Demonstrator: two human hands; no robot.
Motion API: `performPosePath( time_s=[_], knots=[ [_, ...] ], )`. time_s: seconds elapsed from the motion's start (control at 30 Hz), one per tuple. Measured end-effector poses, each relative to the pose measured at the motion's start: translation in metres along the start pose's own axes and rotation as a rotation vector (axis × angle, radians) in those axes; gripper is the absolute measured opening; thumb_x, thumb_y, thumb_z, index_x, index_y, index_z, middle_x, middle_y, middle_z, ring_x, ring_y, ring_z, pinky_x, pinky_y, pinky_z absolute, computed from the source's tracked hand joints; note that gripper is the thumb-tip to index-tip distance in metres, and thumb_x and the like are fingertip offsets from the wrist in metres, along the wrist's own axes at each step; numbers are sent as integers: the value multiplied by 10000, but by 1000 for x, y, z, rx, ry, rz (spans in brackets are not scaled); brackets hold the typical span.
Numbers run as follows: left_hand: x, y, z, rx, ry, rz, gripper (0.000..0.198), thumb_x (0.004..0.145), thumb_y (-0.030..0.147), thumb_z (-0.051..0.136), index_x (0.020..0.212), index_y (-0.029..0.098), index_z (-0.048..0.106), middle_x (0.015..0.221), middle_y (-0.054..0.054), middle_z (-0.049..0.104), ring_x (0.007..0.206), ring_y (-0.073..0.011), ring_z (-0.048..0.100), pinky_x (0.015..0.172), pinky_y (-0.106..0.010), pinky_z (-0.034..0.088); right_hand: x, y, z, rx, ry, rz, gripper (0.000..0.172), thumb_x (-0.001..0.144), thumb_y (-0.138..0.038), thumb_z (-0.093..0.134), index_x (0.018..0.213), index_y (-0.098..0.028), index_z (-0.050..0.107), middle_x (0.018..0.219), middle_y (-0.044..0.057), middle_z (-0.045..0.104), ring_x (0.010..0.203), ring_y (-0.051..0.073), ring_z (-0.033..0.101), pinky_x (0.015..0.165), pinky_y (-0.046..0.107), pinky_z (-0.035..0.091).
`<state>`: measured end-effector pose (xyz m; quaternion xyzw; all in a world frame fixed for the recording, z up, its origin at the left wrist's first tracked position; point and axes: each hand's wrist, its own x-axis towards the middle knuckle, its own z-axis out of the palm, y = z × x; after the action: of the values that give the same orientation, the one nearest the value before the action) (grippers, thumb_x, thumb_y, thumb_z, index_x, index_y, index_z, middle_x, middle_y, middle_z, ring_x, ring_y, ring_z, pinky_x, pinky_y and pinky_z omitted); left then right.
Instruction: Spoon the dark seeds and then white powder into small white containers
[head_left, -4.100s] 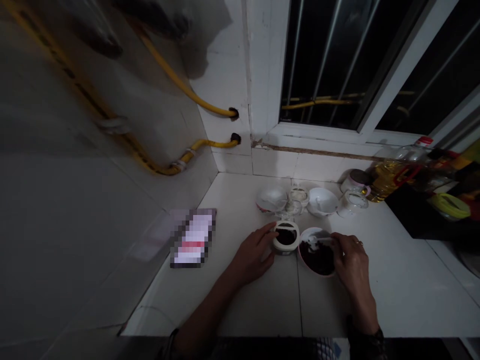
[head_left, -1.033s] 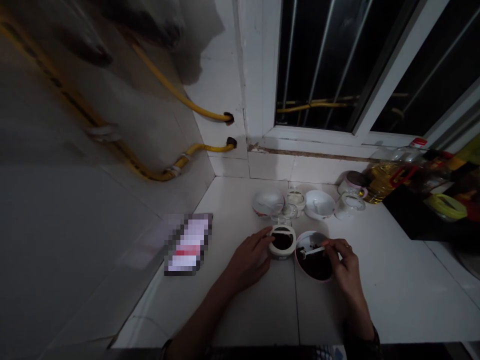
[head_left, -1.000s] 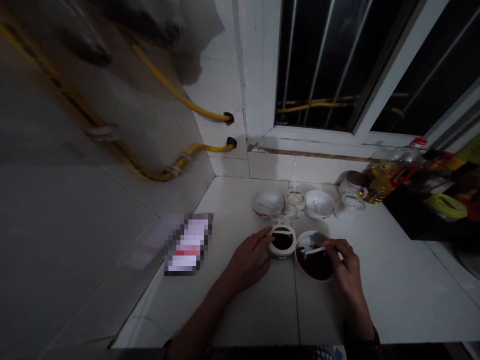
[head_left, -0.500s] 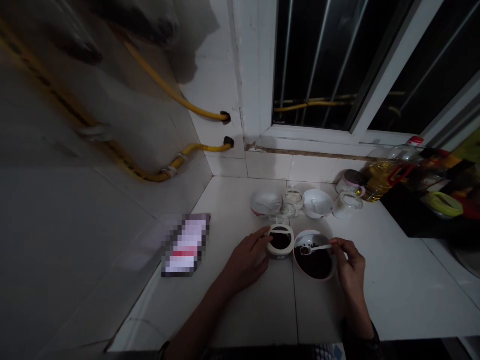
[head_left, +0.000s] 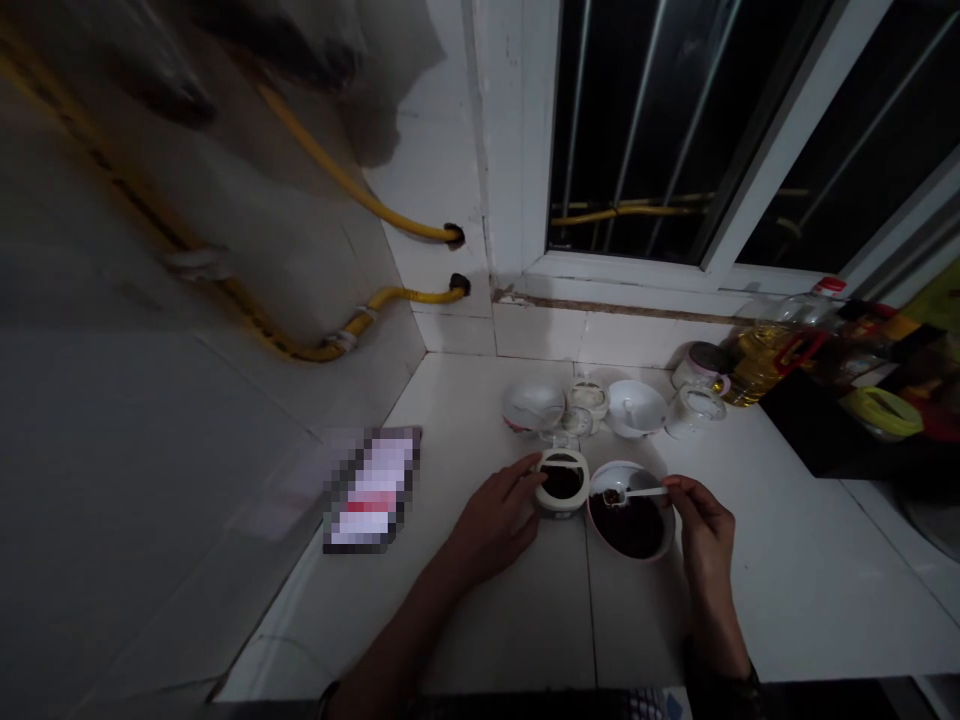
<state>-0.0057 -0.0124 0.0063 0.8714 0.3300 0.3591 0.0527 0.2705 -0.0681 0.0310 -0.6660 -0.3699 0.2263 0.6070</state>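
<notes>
My right hand [head_left: 703, 520] pinches the handle end of a small white spoon [head_left: 646, 491]. The spoon's head is over a white bowl with a pink rim [head_left: 670, 545], which has dark, coarse contents [head_left: 628, 530]. Some dark bits sit in the spoon's head. Left of the bowl stands a small seasoning jar [head_left: 561, 508] with a white rim and dark contents, its clear lid [head_left: 576, 422] flipped back. My left hand [head_left: 501, 520] is curled against the jar's left side, fingertips on the rim.
Behind are two white bowls [head_left: 534, 404] [head_left: 637, 408], a second small jar [head_left: 589, 396] and a lidded container [head_left: 694, 410]. An oil bottle [head_left: 754, 365] and a black box [head_left: 810, 430] with condiments stand right. A blurred-out flat item [head_left: 373, 490] lies left, beside the wall with yellow pipes [head_left: 330, 352].
The spoon has turned slightly over the bowl, its head a little higher, and my right hand has shifted slightly right. My left hand and the jar stay in place.
</notes>
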Motion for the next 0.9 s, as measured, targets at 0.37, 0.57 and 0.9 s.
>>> performPosePath(
  time_s=[0.37,0.57,0.9],
  knots=[
    [1,1,1,1,-11,-9,468,824,89,562,1277,181,494,1398,-179,563,1244,-281,608,980,-437,561,-22,-23,34,-309,-106,-875,226,896,-197,525,930,-265,738,836,42,741,877,236,640,817,390,443],
    [0,0,2,-5,-20,-14,462,830,96,558,1278,191,491,1402,-183,559,1248,-284,607,982,-446,558,-21,-18,25,-435,-94,-955,252,890,-179,491,948,-271,719,832,51,741,867,256,654,797,427,460],
    [0,-1,2,-15,-6,-12,472,825,103,561,1285,194,502,1402,-181,564,1242,-286,614,978,-450,563,9,-1,-4,-582,-107,-737,194,900,-255,500,866,-228,689,774,56,705,820,255,614,816,429,421]
  ],
)
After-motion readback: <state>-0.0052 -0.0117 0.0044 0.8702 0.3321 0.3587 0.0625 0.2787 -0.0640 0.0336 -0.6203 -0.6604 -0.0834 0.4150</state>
